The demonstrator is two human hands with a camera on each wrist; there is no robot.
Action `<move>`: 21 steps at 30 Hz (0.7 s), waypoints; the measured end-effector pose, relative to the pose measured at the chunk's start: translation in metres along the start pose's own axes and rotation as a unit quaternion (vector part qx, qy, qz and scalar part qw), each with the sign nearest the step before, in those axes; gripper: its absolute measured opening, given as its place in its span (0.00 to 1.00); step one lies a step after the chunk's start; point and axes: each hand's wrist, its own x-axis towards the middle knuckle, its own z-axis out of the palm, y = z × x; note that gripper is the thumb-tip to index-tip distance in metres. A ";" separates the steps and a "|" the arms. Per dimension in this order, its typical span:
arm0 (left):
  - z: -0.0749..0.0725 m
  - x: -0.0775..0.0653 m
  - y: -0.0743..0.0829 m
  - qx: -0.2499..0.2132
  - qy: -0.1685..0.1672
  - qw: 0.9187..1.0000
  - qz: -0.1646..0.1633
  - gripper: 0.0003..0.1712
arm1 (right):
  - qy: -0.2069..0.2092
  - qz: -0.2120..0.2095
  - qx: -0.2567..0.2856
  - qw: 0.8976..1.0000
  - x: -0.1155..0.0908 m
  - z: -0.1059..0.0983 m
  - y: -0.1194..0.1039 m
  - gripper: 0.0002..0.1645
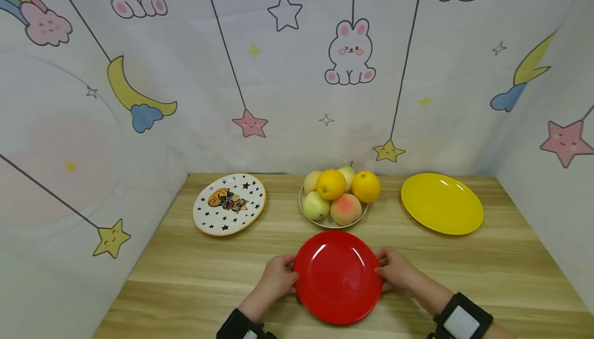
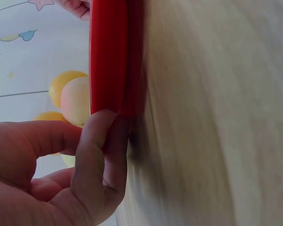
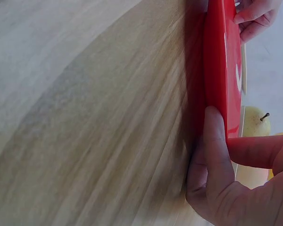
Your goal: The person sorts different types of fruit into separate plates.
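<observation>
A round red plate (image 1: pixel 337 278) is at the front middle of the table, between both hands. At its left rim the left hand (image 1: pixel 278 276) pinches the edge, thumb on top and fingers below. The right hand (image 1: pixel 395 269) grips the opposite rim in the same way. In the left wrist view the plate's side (image 2: pixel 111 56) stands close to the wood surface, with fingertips tucked at its underside. The right wrist view shows the red rim (image 3: pixel 221 70) between thumb and fingers. Whether the plate's base touches the table is hard to tell.
Behind the red plate stands a shallow bowl (image 1: pixel 330 224) with oranges (image 1: pixel 331 184), a peach (image 1: pixel 346 209) and pears (image 1: pixel 316 205). A white star-patterned plate (image 1: pixel 223 220) lies at back left, a yellow plate (image 1: pixel 442 204) at back right. A printed cloth (image 1: pixel 297 81) encloses the wooden table (image 1: pixel 185 287).
</observation>
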 end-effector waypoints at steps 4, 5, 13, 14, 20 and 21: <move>-0.005 0.000 -0.002 -0.013 -0.004 1.000 0.003 0.28 | -0.002 -0.005 0.011 1.000 0.001 0.003 0.001 0.12; -0.006 0.000 -0.002 -0.018 -0.005 1.000 0.004 0.28 | -0.002 -0.003 0.012 1.000 0.002 0.004 0.001 0.12; -0.011 0.000 -0.003 -0.025 -0.003 1.000 0.004 0.28 | -0.003 0.002 0.009 1.000 0.006 0.008 -0.001 0.12; -0.011 0.000 -0.003 -0.023 -0.001 1.000 0.002 0.28 | -0.002 0.003 0.007 1.000 0.006 0.008 -0.002 0.12; -0.012 0.000 -0.005 -0.025 0.005 1.000 0.003 0.28 | -0.003 0.005 -0.006 1.000 0.006 0.009 -0.004 0.12; -0.012 0.001 -0.006 -0.026 0.005 1.000 0.003 0.28 | -0.002 0.006 -0.006 1.000 0.007 0.010 -0.004 0.12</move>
